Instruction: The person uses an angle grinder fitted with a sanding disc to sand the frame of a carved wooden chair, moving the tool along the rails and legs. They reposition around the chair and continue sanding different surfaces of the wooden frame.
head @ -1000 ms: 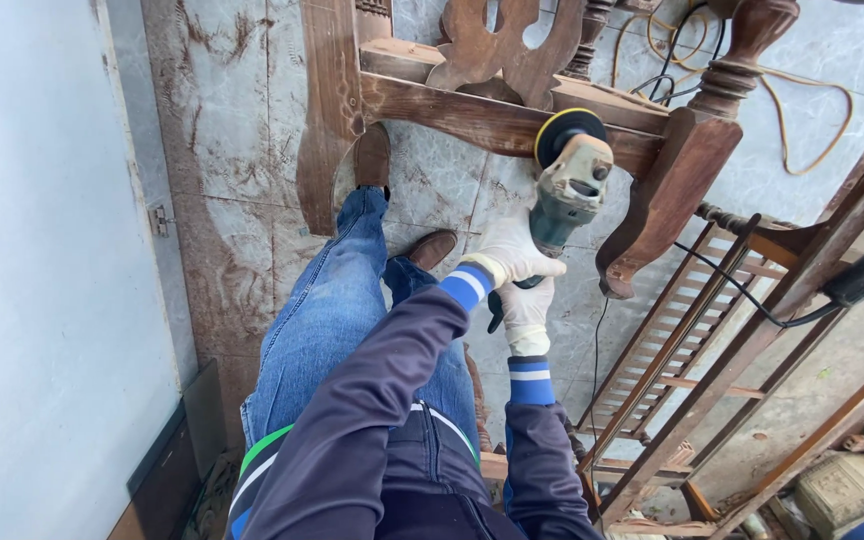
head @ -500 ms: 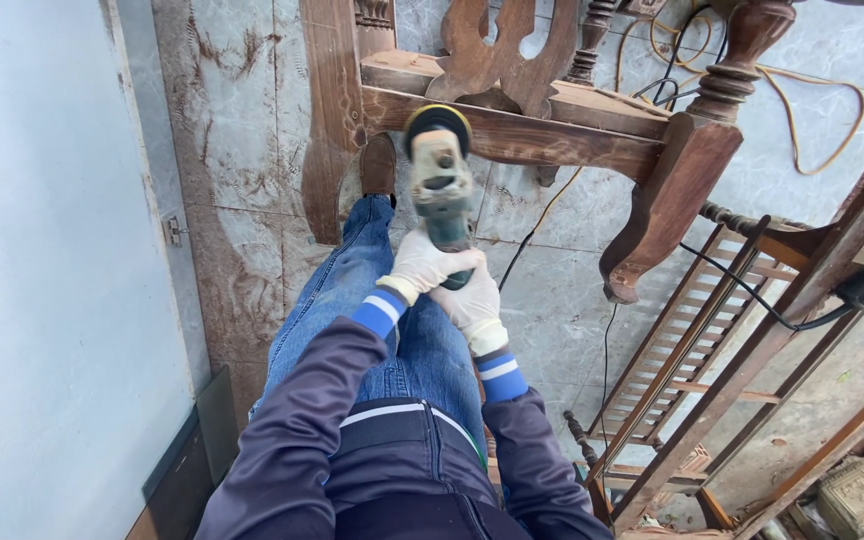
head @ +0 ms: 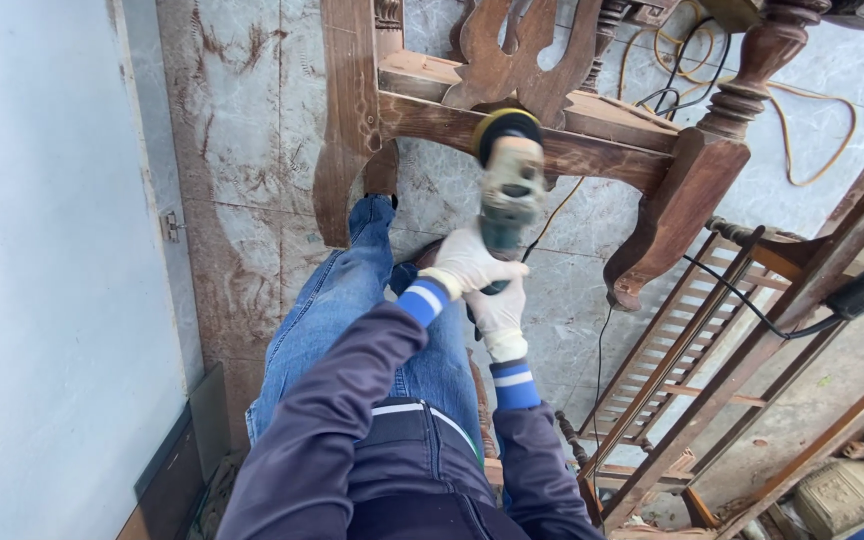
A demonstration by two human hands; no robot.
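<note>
1. You slid the angle grinder back right along the chair rail: half a second earlier its disc sat near the left leg, and here it was about mid-rail, under the carved splat.
2. That read as back-and-forth sanding passes; the rail's length was being covered, not one spot.
3. Grip: your left hand was wrapped closed round the grinder body, your right hand closed on the handle end just below it. Both were gloved.
4. The grinder was motion-blurred, its yellow-rimmed disc touching the rail's front face.
5. The rail looked patchy, with dark finish beside paler worn wood.
</note>
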